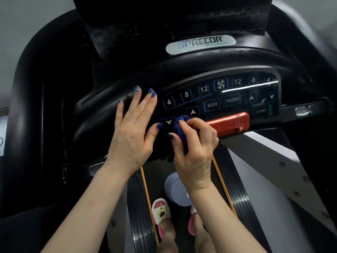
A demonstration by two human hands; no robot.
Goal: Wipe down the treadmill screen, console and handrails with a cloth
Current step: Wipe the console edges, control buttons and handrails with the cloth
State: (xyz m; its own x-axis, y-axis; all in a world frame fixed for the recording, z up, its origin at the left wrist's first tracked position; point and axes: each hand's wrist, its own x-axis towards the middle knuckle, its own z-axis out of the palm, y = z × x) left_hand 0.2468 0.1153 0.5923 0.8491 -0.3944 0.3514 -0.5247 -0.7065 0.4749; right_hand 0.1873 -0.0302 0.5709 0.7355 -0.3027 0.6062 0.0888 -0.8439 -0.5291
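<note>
Cloth [179, 128] bunched in the pinching right hand [193, 150] should press small circles across the console [218, 99] buttons, avoiding START, while the spread left hand [133, 128] steadies.

A pale grey wall [36, 19] fills the upper left corner, plain and evenly lit, shading darker toward the bottom. The same grey surface [317, 13] shows at the upper right, blurred at the frame's edge. At the far left edge a lighter white panel [2, 136] stands against the grey, with a faint dark curved mark on it; what it is cannot be told. The light is soft and dim overall, with one thin bright streak [249, 87] of reflection, as from an overhead lamp. Floor, windows and furniture are hidden.
</note>
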